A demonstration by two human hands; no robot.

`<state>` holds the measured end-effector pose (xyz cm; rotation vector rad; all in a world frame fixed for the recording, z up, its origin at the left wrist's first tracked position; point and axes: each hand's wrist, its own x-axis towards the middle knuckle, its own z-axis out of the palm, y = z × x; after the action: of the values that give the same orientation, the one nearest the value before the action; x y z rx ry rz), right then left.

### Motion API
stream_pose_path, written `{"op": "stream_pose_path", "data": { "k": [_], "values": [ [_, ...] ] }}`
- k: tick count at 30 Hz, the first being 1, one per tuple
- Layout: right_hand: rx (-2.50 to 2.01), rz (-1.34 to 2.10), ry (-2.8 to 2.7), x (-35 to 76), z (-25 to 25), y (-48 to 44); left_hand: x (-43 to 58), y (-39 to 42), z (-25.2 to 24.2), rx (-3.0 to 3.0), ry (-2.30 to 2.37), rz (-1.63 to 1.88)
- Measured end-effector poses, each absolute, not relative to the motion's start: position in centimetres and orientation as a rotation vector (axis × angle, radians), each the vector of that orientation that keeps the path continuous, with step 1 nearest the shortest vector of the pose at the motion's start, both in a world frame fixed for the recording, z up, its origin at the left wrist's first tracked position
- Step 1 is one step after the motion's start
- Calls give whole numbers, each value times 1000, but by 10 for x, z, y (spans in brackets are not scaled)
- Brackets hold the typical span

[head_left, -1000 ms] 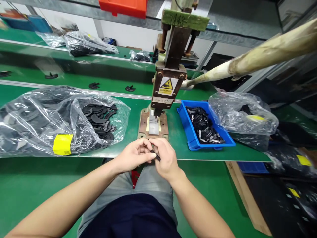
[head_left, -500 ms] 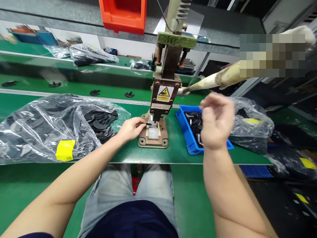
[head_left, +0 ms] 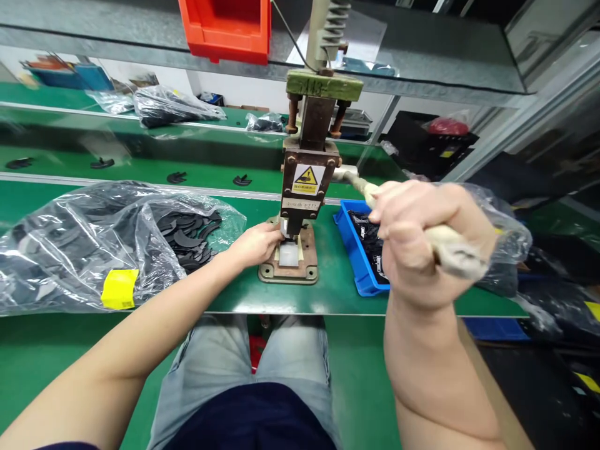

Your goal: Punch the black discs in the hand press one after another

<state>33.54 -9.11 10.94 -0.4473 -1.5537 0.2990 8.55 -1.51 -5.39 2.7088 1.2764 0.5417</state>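
Observation:
A hand press (head_left: 307, 169) with a yellow warning label stands on the green bench, its ram down over the rusty base plate (head_left: 289, 262). My right hand (head_left: 422, 240) is wrapped in a fist round the press's pale wrapped lever (head_left: 450, 244), which is pulled down toward me. My left hand (head_left: 257, 244) rests at the left of the base plate, fingertips pinched right under the ram on a small part that I cannot make out.
A clear bag of black curved parts (head_left: 107, 240) with a yellow label lies at the left. A blue tray (head_left: 349, 250) of small black pieces and another plastic bag (head_left: 510, 244) sit right of the press. An orange bin (head_left: 225, 28) hangs above. My lap is below the bench edge.
My hands parted from in front of me: the left went to the press base, the right rose, took the lever and pulled it down from its raised position.

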Motion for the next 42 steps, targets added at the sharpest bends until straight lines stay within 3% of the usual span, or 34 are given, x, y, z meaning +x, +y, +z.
{"op": "stream_pose_path", "data": {
  "k": [14, 18, 21, 25, 32, 42],
  "values": [
    [-549, 54, -1614, 344, 20, -109, 74, -13, -51, 2637, 1165, 607],
    [-544, 55, -1560, 339, 20, -106, 14, 7, -31, 2531, 1656, 356],
    [-514, 45, -1490, 334, 18, -103, -44, 25, -23, 2238, 2053, -56],
    [-512, 32, -1406, 330, 15, -99, -86, 36, -33, 2087, 2071, -354],
    [-526, 33, -1467, 333, 16, -101, -77, 41, -55, 2153, 1916, -204],
    [-484, 36, -1517, 334, 16, -102, -49, 25, -41, 2231, 1870, -69]
  ]
}}
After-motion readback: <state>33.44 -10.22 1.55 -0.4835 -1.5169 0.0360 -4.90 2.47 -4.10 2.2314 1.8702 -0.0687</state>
